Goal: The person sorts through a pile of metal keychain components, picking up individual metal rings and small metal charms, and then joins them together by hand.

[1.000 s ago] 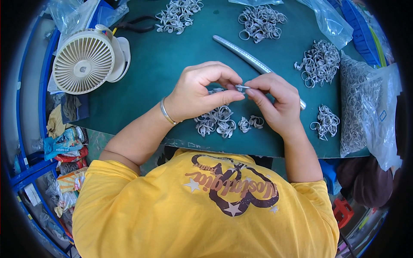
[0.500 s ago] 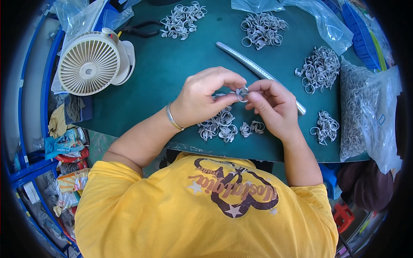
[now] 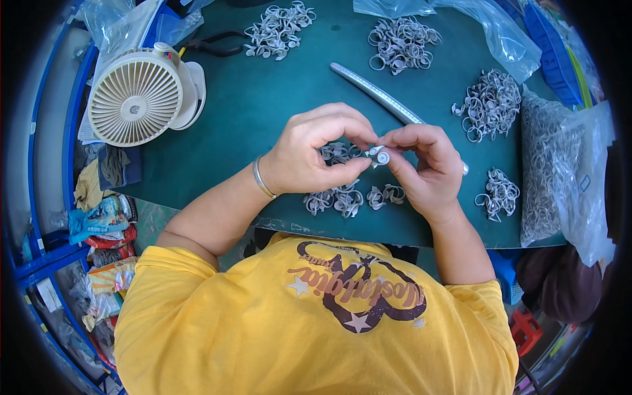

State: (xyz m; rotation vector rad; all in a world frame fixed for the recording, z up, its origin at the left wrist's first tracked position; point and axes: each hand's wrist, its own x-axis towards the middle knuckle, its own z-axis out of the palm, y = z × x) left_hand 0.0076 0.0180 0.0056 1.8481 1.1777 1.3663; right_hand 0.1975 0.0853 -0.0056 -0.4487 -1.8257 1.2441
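A small silver-grey ring [image 3: 378,157] is pinched at the fingertips of both hands, its decorated face turned up toward me. My left hand [image 3: 322,148], with a bangle at its wrist, meets it with thumb and index finger. My right hand [image 3: 428,168] grips the ring from the other side, also between thumb and index finger. Behind the right hand lies a tapered metal ring mandrel [image 3: 375,92], partly covered by that hand. Just below the hands, a heap of similar rings [image 3: 339,197] sits partly hidden by the left hand, with a smaller cluster [image 3: 385,195] beside it.
More ring piles lie on the green table mat [image 3: 263,99]: far left [image 3: 280,29], far middle [image 3: 403,45], right [image 3: 490,105] and near right [image 3: 498,195]. A clear bag of rings [image 3: 550,171] stands at the right edge. Left are a fan [image 3: 137,99] and pliers [image 3: 214,45].
The ring has been turned, so its band opening no longer faces me and its decorated top shows. Both hands have shifted slightly; the left thumb has moved lower, away from the index finger.
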